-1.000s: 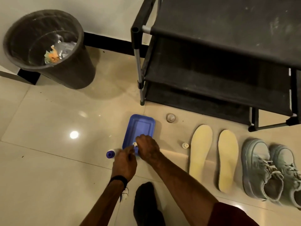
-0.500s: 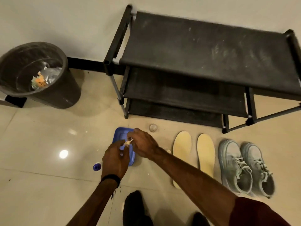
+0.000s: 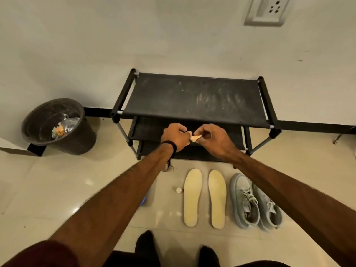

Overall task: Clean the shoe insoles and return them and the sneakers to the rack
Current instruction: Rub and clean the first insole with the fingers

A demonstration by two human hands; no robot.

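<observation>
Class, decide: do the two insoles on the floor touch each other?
Apart. The head view shows a strip of bare floor between the left insole and the right insole.

Dim, warm, yellowish indoor light from overhead, with soft glare patches on the glossy floor tiles [image 3: 48, 189] toward 8 o'clock and a faint sheen beside the insoles [image 3: 204, 198]. Deep shadow under the rack [image 3: 192, 97] shelves and around the dustbin [image 3: 57, 126] at 9 o'clock. Strong wide-angle bending toward the edges, stretched forearms at 5 and 7 o'clock, slight motion smear on the sneakers [image 3: 256, 201], overall soft, compressed detail.
</observation>
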